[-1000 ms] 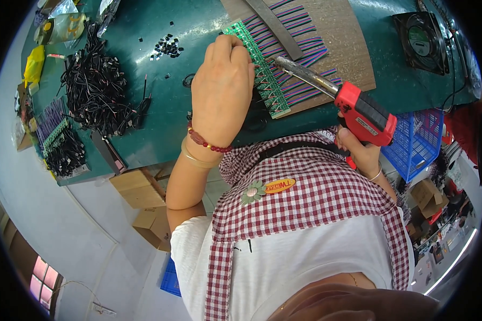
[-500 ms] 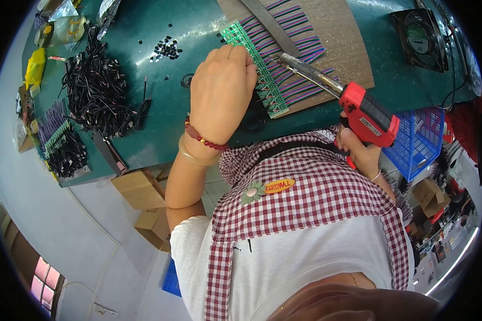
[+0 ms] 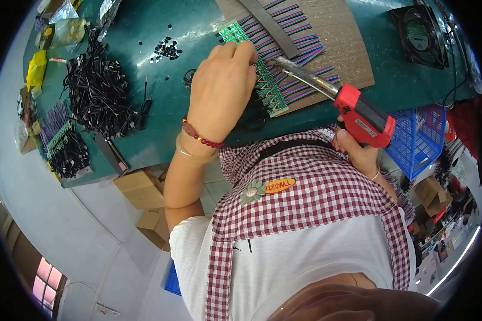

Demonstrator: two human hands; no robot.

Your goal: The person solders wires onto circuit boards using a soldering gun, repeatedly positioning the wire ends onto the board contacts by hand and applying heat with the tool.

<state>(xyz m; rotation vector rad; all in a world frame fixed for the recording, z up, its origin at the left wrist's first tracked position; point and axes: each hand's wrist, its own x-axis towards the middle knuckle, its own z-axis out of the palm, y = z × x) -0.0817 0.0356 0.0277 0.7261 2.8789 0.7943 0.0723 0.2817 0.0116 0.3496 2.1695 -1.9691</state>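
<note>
Green circuit board (image 3: 266, 80): lies along the left edge of a brown sheet (image 3: 343, 32) on the green table (image 3: 166, 115).
Left hand (image 3: 222, 80): bent over the board, hiding part of it; fingertips out of sight, so I cannot tell whether they pinch anything.
Right hand (image 3: 359, 152): wrapped around the handle of a red soldering tool (image 3: 353, 104), its metal end near the board's wired side.
Blue basket (image 3: 411, 152): beside the table at right, contents unclear.
Cardboard boxes (image 3: 136, 188): below the table at left, insides indistinct.
Coloured wires (image 3: 308, 40): run from the board across the sheet, partly covered by a grey bar (image 3: 271, 27).
Black pieces (image 3: 167, 49): loosely heaped, near a black cable bundle (image 3: 95, 88).
Fan (image 3: 418, 35): well apart, far right.
</note>
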